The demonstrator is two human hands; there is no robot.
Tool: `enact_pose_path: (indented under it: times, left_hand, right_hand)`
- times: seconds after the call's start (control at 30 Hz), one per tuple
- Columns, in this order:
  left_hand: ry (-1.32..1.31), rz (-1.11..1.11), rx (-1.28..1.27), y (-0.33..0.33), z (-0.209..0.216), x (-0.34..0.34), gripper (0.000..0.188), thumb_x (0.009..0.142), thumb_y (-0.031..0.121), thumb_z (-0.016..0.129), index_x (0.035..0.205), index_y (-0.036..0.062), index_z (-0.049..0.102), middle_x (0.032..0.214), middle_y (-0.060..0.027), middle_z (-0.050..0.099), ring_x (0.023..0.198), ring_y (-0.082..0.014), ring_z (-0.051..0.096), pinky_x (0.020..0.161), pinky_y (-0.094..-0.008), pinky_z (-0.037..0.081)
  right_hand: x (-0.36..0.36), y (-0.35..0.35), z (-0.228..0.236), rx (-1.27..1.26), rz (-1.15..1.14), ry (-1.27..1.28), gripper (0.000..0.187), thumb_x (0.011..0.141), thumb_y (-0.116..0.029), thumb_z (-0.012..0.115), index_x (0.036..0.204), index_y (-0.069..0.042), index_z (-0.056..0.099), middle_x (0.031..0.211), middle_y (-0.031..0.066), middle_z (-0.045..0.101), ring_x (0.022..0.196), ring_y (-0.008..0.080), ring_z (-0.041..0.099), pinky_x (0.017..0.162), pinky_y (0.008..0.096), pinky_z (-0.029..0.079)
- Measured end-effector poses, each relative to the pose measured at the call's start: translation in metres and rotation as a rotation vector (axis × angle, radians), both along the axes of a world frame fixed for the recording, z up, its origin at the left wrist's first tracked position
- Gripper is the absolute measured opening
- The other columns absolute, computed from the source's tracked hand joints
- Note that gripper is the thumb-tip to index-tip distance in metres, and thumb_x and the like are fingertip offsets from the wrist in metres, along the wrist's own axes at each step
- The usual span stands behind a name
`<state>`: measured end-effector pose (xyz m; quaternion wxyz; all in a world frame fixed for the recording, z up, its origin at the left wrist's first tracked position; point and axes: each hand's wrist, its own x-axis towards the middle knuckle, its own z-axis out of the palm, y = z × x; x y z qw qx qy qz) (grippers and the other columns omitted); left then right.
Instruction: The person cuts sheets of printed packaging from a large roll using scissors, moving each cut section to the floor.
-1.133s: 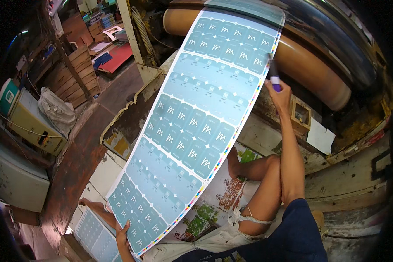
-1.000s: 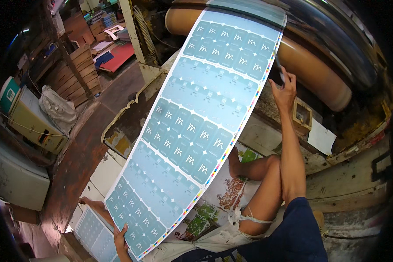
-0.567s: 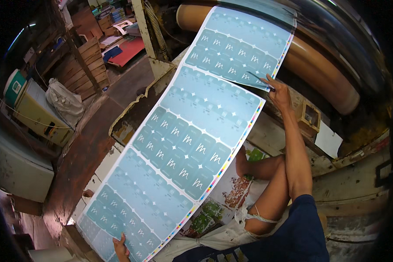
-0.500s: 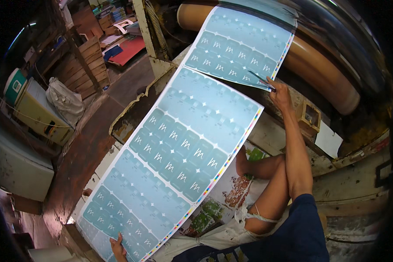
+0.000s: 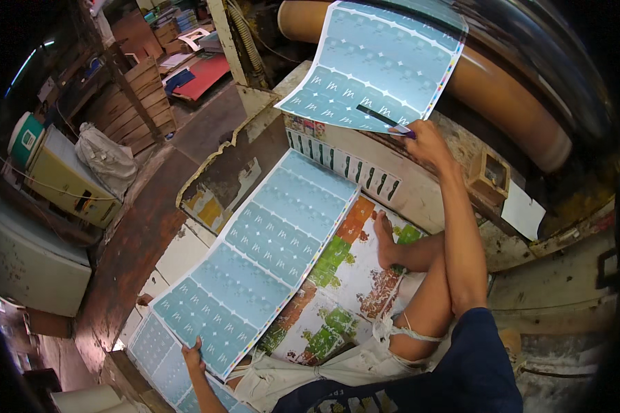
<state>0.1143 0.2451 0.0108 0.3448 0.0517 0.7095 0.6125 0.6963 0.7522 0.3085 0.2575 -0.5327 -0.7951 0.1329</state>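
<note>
My left hand (image 5: 194, 356) grips the near left edge of a long printed teal sheet (image 5: 272, 230), thumb on top. That sheet slopes away from me over the patterned floor, apart from the printed web above. Another printed sheet (image 5: 160, 361) lies beneath it at the lower left. My right hand (image 5: 427, 143) is closed around the handle of a long, thin, dark-bladed knife (image 5: 375, 113). The blade lies along the near edge of the teal printed web (image 5: 386, 51), which hangs from the roller. The fingertips of my right hand are partly hidden.
A brown roller (image 5: 510, 103) and shiny metal cylinder stand at the far right. A small wooden box (image 5: 489, 173) and white paper (image 5: 523, 210) sit on the ledge. The machine's rough-edged metal side (image 5: 220, 172) borders the left. My crossed legs rest on the floor.
The long sheet has dropped and slid toward me, away from the web. The web's near edge now lifts and curls leftward. My right hand and knife moved slightly left; my left hand rose slightly.
</note>
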Motion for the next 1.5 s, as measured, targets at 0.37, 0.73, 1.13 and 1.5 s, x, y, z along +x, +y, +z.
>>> enact_pose_path:
  times: [0.37,0.73,1.13,1.5]
  left_hand:
    - [0.356,-0.126,-0.023,0.089,-0.062,0.019,0.051,0.079,0.004,0.075,0.123,-0.0087,0.051,0.109,-0.0134,0.064,0.092,-0.0234,0.063,0.084,-0.0315,0.05]
    - [0.663,-0.658,-1.01,0.106,-0.12,0.13,0.172,0.035,0.049,0.095,0.14,0.011,-0.036,0.14,-0.0343,-0.038,0.139,-0.0508,-0.015,0.115,-0.0585,0.014]
    - [0.624,-0.578,-1.042,0.117,-0.105,0.143,0.167,0.039,0.051,0.092,0.138,0.0048,-0.035,0.15,-0.0319,-0.01,0.142,-0.0436,-0.001,0.111,-0.0499,0.004]
    - [-1.001,-0.445,0.58,0.288,0.141,0.293,0.056,0.088,0.03,0.068,0.126,-0.007,0.049,0.113,-0.0191,0.061,0.102,-0.0319,0.063,0.088,-0.0428,0.052]
  right_hand:
    - [-0.005,-0.001,-0.011,-0.241,0.088,0.029,0.032,0.082,-0.018,0.071,0.078,0.013,0.063,0.058,0.0173,0.061,0.043,0.0229,0.061,0.04,0.0348,0.047]
    - [-0.034,-0.012,-0.011,-0.408,0.18,-0.139,0.045,0.078,-0.029,0.077,0.081,0.012,0.06,0.058,0.0128,0.06,0.043,0.0192,0.06,0.039,0.033,0.046]
    - [-0.054,-0.032,0.003,-0.598,0.365,-0.305,0.037,0.072,-0.023,0.08,0.067,0.008,0.062,0.057,0.0136,0.062,0.045,0.0188,0.061,0.042,0.0312,0.047]
    - [-0.101,-0.072,-0.009,-0.765,0.734,-0.652,0.029,0.068,-0.024,0.078,0.072,0.002,0.067,0.05,0.0066,0.061,0.049,0.0176,0.062,0.047,0.0324,0.046]
